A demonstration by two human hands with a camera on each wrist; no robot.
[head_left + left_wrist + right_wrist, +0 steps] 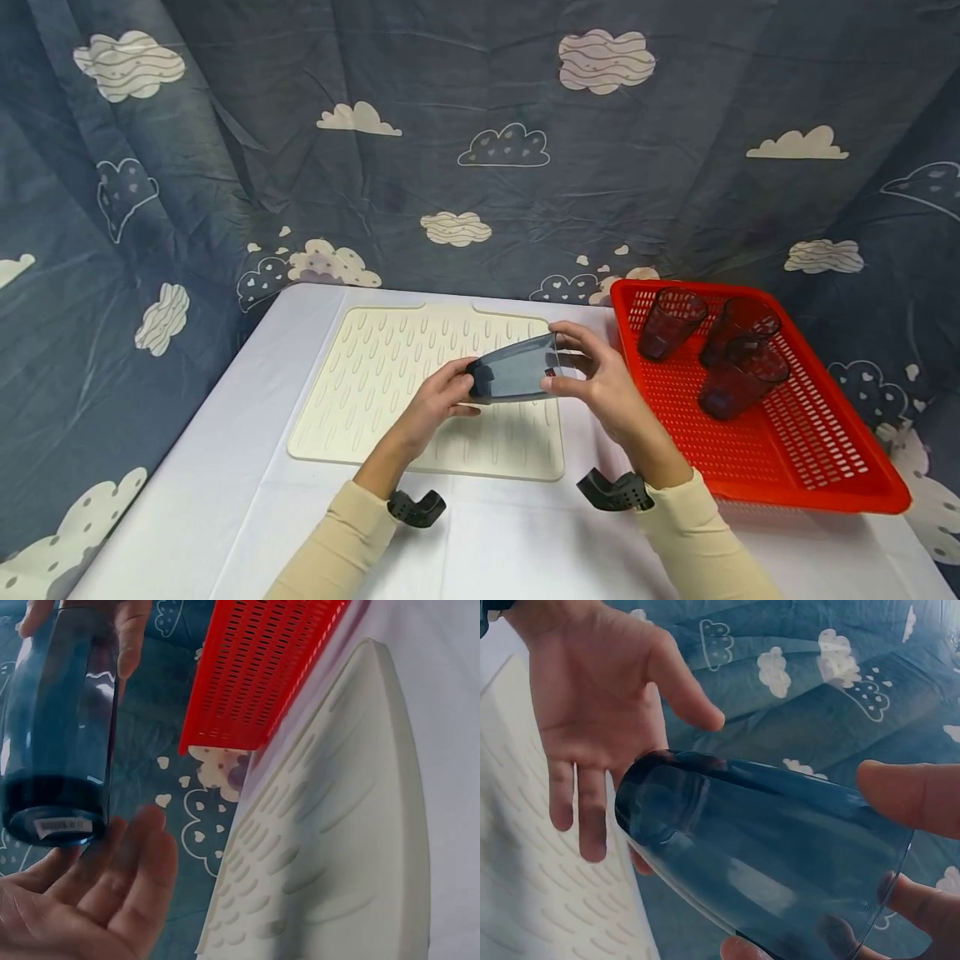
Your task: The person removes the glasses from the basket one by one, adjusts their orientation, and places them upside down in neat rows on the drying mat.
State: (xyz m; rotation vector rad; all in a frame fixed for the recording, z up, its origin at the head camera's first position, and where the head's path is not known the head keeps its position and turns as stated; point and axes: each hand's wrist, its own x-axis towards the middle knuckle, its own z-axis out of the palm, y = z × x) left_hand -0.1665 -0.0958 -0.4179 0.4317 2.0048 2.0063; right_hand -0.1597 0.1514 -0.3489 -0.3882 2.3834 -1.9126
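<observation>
A blue-tinted, see-through glass tumbler (513, 369) is held on its side above the drying mat (352, 400), its dark thick base toward the left. My right hand (609, 385) grips it by the rim end, thumb on the near side and fingers on the far side. At the base is my left hand (433, 407); in the right wrist view its thumb (694, 701) stands apart from the glass and its fingers are fairly straight. A white label (64, 825) shows on the tumbler's underside in the left wrist view.
A red perforated plastic basket (667, 433) stands at the right with several similar glasses (742, 379) lying or leaning inside. The cream mat with raised oval ridges lies on a white-covered table (225, 467). A dark cloud-print cloth (450, 183) hangs behind.
</observation>
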